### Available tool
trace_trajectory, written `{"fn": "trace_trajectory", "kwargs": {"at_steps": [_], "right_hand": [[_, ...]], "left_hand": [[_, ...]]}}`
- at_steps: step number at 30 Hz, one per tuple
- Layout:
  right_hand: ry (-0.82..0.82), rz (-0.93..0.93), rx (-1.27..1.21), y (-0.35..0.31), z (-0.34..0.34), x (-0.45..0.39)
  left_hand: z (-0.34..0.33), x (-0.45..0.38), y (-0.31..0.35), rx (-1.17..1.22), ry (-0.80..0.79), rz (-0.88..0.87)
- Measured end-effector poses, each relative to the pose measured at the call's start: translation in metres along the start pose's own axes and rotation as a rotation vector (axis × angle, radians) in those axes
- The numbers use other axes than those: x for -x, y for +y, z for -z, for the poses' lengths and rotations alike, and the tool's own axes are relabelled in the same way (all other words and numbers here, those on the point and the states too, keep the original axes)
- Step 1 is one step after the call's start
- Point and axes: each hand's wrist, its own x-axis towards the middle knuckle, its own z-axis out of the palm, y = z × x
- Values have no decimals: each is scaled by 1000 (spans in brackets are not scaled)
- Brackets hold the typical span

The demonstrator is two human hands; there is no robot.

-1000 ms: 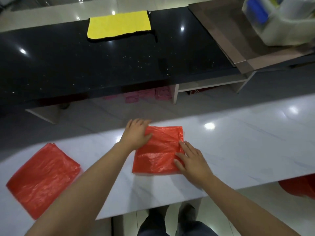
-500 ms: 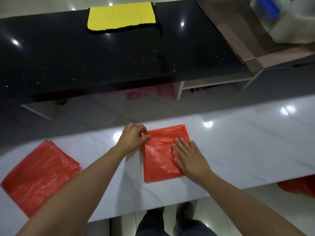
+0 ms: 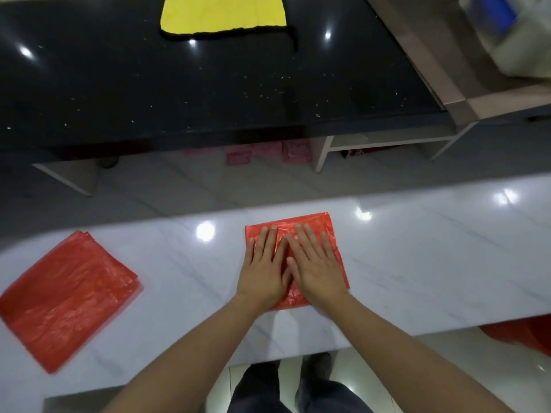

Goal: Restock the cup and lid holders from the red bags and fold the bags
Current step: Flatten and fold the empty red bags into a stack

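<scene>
On the white marble worktop (image 3: 417, 263), a folded red bag (image 3: 325, 231) lies flat near the far edge, and both hands rest on top of it, palms down. The left hand (image 3: 264, 269) covers the bag's left half and the right hand (image 3: 314, 266) its right half, the two touching at the thumbs over the bag's middle. Neither grip is closed on anything: all fingers are stretched out straight and slightly spread, pressing the plastic flat against the worktop rather than pinching it. Only the bag's far strip, its right edge and a bit of its near edge show around the hands. Well to the left of this bag, on the same worktop, lies a stack of folded red bags (image 3: 68, 296), turned at an angle. Beyond the bag, across a gap of floor, stands a black worktop (image 3: 149, 93) with a yellow cloth (image 3: 222, 13) at its far side.
</scene>
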Motion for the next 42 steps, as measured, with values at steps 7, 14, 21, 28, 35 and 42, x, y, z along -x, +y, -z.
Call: {"fn": "trace_trajectory", "kwargs": {"at_steps": [7,14,21,28,35,42], "right_hand": [[-22,-59,-15,23,-25,-18],[23,-94,-36,38,-32,-19],[-50,-116,-34,36,-24,-21],[-73,-213,-147,26,10,17],[-41,-189,-379,15,25,40],[11,-211,-743,-6,32,35]], "left_hand": [[-12,-2,-12,25,74,-16],[-22,-4,-13,74,133,24],[-19,-10,-13,63,43,44],[17,34,-3,475,168,362],[55,39,6,1147,103,895],[58,88,4,1094,279,729]]}}
